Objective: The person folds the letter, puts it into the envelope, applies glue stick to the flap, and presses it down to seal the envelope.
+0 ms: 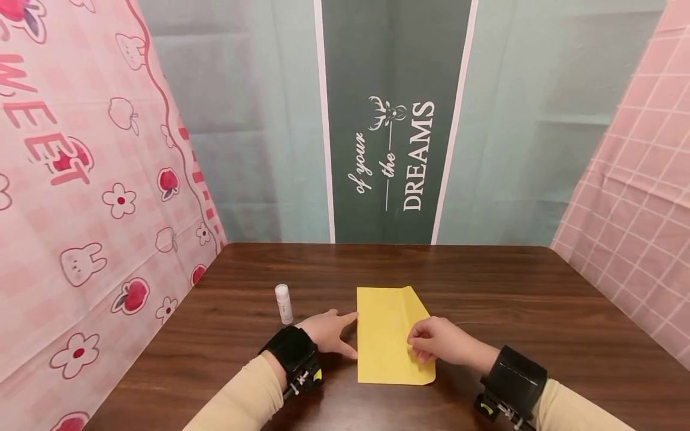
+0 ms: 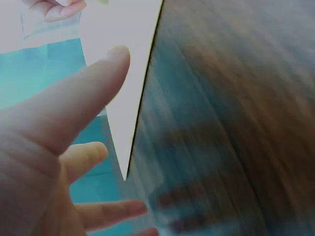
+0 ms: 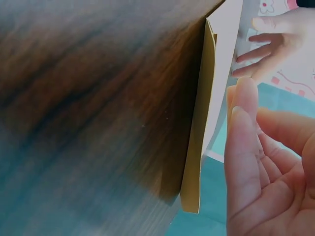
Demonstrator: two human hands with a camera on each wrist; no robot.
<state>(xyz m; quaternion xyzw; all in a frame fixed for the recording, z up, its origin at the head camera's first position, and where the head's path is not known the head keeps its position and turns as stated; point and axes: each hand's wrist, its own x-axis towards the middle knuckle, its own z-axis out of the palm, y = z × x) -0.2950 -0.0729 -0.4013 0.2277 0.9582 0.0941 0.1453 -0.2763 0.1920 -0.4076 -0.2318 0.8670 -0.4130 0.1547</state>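
A yellow envelope [image 1: 380, 335] lies on the dark wooden table, its flap [image 1: 415, 308] on the right side. Seen from the right wrist, that flap [image 3: 199, 123] stands slightly raised. At the left edge is my left hand [image 1: 326, 332], thumb and fingers spread, their tips close to or touching the paper. My right hand [image 1: 439, 341] hovers over the flap side with its fingers bent and thumb drawn in near them. In the right wrist view its fingertips [image 3: 243, 96] look apart from the flap; whether anything small is between them is unclear.
A white glue stick [image 1: 283, 304] with its cap on stands left of the envelope, beyond my left hand. Brown tabletop [image 1: 501, 281] surrounds them. Patterned cloths hang at the left, back and right. Black camera straps wrap both wrists.
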